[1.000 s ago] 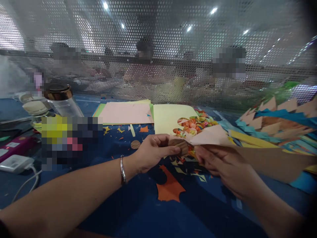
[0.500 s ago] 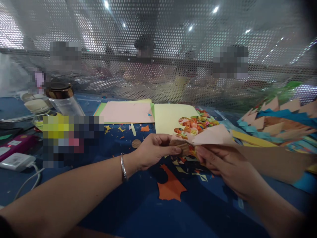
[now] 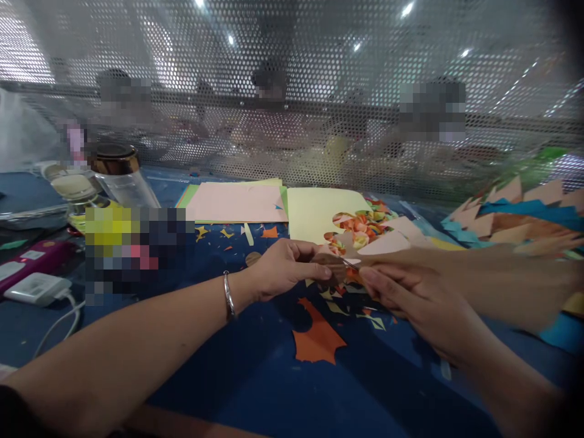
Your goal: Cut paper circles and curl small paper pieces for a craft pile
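Between the thumb and fingers of my left hand point(image 3: 289, 267) is a brown wood-patterned paper piece point(image 3: 336, 272). My right hand point(image 3: 406, 289) is closed around a thin metal-tipped tool point(image 3: 350, 264). The tool's tip meets the right edge of the brown piece; its handle is hidden in my fingers, so its kind is unclear. Just behind my hands lies a heap of orange patterned paper cutouts point(image 3: 360, 230), with pale pink paper point(image 3: 387, 242) on it. Below them, an orange paper offcut point(image 3: 318, 340) rests on the blue table point(image 3: 255, 389).
Behind stand a pink paper stack point(image 3: 237, 202) and a pale yellow sheet point(image 3: 323, 204). At left are a capped bottle point(image 3: 125, 179), a purple power strip point(image 3: 34, 261) and a white charger point(image 3: 39, 287). A blurred brown shape point(image 3: 497, 286), arm or paper, crosses at right. A perforated screen point(image 3: 301, 140) rises behind.
The blurred brown shape at right has moved up and across the yellow strip. The pale pink paper beside my right hand has shifted back onto the heap. My hands keep their hold.
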Demonstrator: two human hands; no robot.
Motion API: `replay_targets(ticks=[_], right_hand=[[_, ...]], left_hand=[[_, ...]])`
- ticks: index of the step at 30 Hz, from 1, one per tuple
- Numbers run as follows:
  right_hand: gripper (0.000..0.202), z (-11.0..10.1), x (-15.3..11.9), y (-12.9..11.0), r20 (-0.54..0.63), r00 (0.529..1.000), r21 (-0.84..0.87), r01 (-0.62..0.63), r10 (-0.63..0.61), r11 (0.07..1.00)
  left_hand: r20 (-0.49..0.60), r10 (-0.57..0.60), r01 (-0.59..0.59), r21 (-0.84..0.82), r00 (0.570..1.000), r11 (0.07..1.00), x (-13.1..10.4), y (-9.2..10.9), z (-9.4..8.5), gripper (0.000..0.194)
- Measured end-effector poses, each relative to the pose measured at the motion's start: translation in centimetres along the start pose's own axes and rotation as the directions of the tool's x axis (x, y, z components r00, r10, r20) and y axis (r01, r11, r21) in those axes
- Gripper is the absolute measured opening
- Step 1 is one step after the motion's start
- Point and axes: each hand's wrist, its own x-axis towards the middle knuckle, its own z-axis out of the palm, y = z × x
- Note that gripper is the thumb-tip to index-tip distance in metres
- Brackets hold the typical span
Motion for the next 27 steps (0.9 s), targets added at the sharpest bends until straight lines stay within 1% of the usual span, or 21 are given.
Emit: replay_targets(ticks=[7,10,15,22,27], right_hand=[[0.061,0.1,-0.2,-0.8,-0.013,0.998,-0.061,0.054,-0.055,0.997],[0.06,0.0,-0.3,-1.0,-0.011,0.999,-0.067,0.038,-0.038,0.997],[0.06,0.0,-0.4,-0.8,0.012,1.0,-0.073,-0.007,0.008,0.997],[0.059,-0.1,-0.2,-1.0,0.028,0.999,-0.086,0.045,-0.043,0.995],[0.059,-0.1,-0.4,-1.3,0.024,0.999,-0.104,0.05,-0.048,0.993]], left_hand=[[0.009,-0.012,0.012,0.045,1.0,0.999,0.0,0.0,-0.2,0.02],[0.012,-0.015,0.015,0.046,1.0,0.999,0.0,0.0,-0.4,0.021],[0.052,-0.033,0.031,0.038,0.998,0.999,0.0,-0.1,-0.6,0.021],[0.067,-0.046,0.045,0.011,0.997,0.999,0.0,0.0,-0.4,0.023],[0.053,-0.049,0.046,0.045,0.997,0.998,0.0,-0.3,-0.5,0.017]])
